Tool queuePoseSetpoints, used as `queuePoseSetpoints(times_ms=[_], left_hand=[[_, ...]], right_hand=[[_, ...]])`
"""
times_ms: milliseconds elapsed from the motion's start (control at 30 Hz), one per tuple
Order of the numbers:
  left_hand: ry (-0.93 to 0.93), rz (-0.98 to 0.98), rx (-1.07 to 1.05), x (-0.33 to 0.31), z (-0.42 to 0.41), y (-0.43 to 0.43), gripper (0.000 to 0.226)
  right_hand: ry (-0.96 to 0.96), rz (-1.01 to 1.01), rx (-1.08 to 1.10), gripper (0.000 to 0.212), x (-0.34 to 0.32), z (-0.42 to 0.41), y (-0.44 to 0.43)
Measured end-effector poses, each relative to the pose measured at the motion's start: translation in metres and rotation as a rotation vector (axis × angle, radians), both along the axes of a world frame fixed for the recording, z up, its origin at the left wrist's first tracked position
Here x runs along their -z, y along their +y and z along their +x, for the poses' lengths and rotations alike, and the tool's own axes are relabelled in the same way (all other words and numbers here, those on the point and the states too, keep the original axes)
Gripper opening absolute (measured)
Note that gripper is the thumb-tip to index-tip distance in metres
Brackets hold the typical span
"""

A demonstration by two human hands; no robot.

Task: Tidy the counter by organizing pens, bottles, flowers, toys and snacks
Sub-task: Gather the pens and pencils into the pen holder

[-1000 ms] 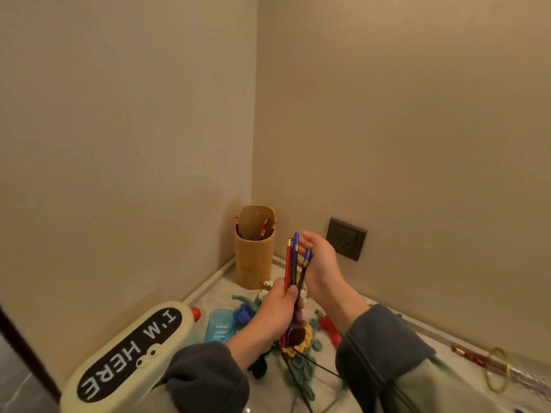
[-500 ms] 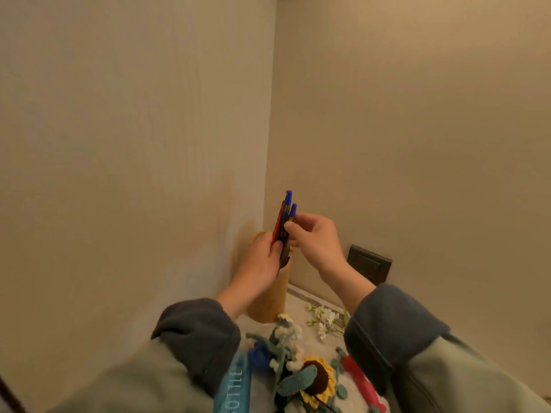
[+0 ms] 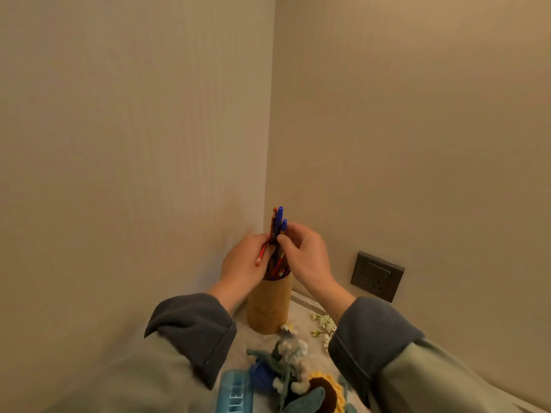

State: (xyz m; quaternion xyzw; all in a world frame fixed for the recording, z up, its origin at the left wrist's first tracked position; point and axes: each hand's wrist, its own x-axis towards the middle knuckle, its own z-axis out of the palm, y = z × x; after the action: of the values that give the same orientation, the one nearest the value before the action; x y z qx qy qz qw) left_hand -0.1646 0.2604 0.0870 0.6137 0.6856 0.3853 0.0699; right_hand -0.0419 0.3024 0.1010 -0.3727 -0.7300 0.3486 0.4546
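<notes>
A tan round pen holder (image 3: 269, 305) stands in the counter's corner with several red pens inside. Right above its mouth I hold a small bunch of pens (image 3: 278, 223), red and blue, upright with their lower ends dipping into the holder. My left hand (image 3: 245, 265) grips the bunch from the left, a red pen crossing its fingers. My right hand (image 3: 307, 254) pinches the same bunch from the right near the top. Crocheted flowers (image 3: 293, 371), with a sunflower, lie on the counter in front.
A light blue bottle (image 3: 235, 393) lies at the bottom edge beside the flowers. Small white blossoms (image 3: 323, 324) are scattered to the right of the holder. A dark wall socket (image 3: 377, 276) sits on the right wall. Two walls close the corner.
Both hands carried the bunch of pens from over the flowers up to the holder, then lowered it so the pens' ends enter the holder. The view tilted upward.
</notes>
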Motion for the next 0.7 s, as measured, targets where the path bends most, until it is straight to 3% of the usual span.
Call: queuePoseSetpoints(times_ms=[233,400,567,700], left_hand=[[0.087,0.051,-0.041,0.006,0.003,-0.003,0.025],[-0.013,0.042,-0.072,0.007,0.005,0.0,0.021],[0.02,-0.108,-0.08,0.019,0.003,0.008,0.02],[-0.114,0.019,-0.048,0.022,0.002,0.009,0.023]], right_hand=[[0.029,-0.043,0.031,0.02,0.024,0.001,0.005],[0.109,-0.038,0.025,0.019,0.021,0.004,0.005],[0.024,-0.056,0.041,0.018,0.028,0.005,0.005],[0.019,-0.042,0.057,0.018,0.029,0.005,0.006]])
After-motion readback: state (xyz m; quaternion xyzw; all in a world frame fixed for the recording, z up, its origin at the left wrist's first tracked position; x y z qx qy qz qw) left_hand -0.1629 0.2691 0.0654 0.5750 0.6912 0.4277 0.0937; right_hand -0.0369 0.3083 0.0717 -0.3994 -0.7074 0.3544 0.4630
